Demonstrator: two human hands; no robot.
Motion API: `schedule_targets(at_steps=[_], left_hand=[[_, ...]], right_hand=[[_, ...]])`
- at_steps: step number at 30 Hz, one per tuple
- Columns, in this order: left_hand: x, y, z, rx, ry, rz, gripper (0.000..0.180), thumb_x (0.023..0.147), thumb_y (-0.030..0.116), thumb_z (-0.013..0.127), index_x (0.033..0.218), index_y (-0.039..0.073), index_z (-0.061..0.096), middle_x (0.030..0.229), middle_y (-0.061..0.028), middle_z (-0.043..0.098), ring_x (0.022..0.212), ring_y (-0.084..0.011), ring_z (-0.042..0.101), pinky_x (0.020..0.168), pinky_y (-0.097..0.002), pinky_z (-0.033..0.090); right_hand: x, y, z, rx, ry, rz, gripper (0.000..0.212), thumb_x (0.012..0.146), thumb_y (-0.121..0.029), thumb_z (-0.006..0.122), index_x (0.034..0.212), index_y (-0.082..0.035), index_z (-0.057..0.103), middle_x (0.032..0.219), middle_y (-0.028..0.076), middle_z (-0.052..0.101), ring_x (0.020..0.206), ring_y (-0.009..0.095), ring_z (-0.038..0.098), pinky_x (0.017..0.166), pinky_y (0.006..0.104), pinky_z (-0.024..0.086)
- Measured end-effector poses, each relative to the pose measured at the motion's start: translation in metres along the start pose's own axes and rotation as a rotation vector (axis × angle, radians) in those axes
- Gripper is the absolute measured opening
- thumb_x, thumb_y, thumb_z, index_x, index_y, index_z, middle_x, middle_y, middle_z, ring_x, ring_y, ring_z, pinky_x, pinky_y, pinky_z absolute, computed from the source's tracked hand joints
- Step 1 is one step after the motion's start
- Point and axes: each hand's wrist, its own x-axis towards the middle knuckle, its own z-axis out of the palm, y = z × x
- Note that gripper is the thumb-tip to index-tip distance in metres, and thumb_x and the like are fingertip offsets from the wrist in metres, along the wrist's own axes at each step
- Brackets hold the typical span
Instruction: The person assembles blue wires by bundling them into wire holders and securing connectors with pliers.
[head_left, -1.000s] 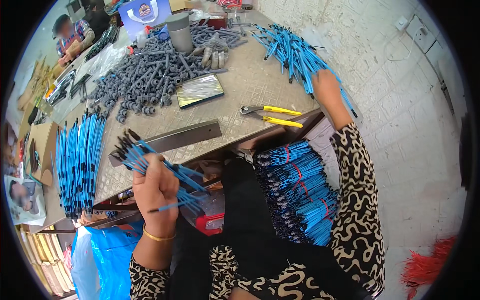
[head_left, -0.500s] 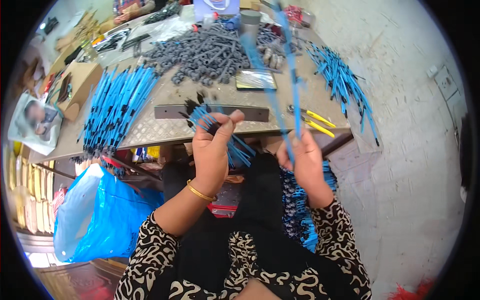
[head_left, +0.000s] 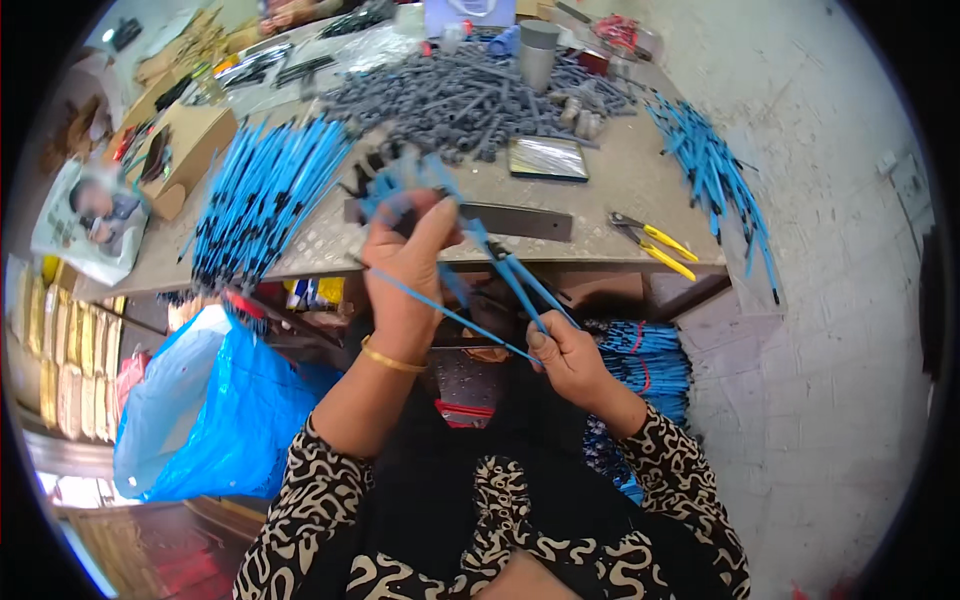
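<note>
Over the near edge of the table, my left hand (head_left: pixel 405 285) is closed around a bunch of thin blue sticks (head_left: pixel 395 180) with black ends. The tops of that bunch are blurred. My right hand (head_left: pixel 572 362) is lower and to the right, its fingers closed on the lower ends of a few blue sticks (head_left: pixel 520 285) that slant up to the left hand. One thin blue stick (head_left: pixel 445 312) runs from beside the left wrist to the right fingertips. Behind the left hand lies a dark flat bar (head_left: pixel 520 222) with holes.
Yellow-handled pliers (head_left: pixel 655 245) lie to the right. Blue stick piles rest at the table's left (head_left: pixel 265 200) and right (head_left: pixel 710 180). Behind are grey plastic parts (head_left: pixel 440 100), a flat case (head_left: pixel 548 158) and a grey cylinder (head_left: pixel 538 55). Tied blue bundles (head_left: pixel 645 370) sit beside my lap; a blue bag (head_left: pixel 225 420) hangs left.
My right hand has come down and toward the left; the blue sticks it held upright now slant to the left hand's bunch. The table has shifted rightward in view.
</note>
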Motion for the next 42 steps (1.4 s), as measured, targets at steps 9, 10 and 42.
schedule_targets(at_steps=[9, 10, 42], left_hand=[[-0.001, -0.009, 0.004, -0.057, -0.175, -0.115, 0.015, 0.084, 0.002, 0.05, 0.098, 0.006, 0.049, 0.07, -0.0028, 0.051, 0.057, -0.0131, 0.051, 0.052, -0.0236, 0.044], [-0.002, -0.009, 0.003, -0.159, -0.276, -0.165, 0.014, 0.085, 0.002, 0.048, 0.099, 0.006, 0.048, 0.068, -0.0032, 0.05, 0.054, -0.0136, 0.05, 0.048, -0.0233, 0.043], [0.005, 0.008, 0.003, -0.191, -0.263, -0.42, 0.032, 0.084, 0.006, 0.057, 0.114, 0.005, 0.048, 0.112, -0.0177, 0.056, 0.106, -0.0295, 0.054, 0.092, -0.039, 0.04]], right_hand=[[-0.008, -0.005, -0.032, -0.048, 0.141, 0.029, 0.043, 0.085, -0.023, 0.058, 0.121, -0.002, 0.045, 0.073, 0.003, 0.055, 0.065, 0.01, 0.053, 0.061, 0.0258, 0.044], [-0.006, -0.002, -0.038, 0.05, 0.189, 0.073, 0.045, 0.084, -0.022, 0.059, 0.122, -0.003, 0.046, 0.075, 0.004, 0.057, 0.067, 0.01, 0.054, 0.063, 0.0263, 0.045], [0.111, 0.047, -0.191, -0.608, 0.692, -0.088, 0.032, 0.087, -0.025, 0.052, 0.068, 0.0, 0.044, 0.063, 0.015, 0.046, 0.054, 0.03, 0.044, 0.052, 0.0361, 0.036]])
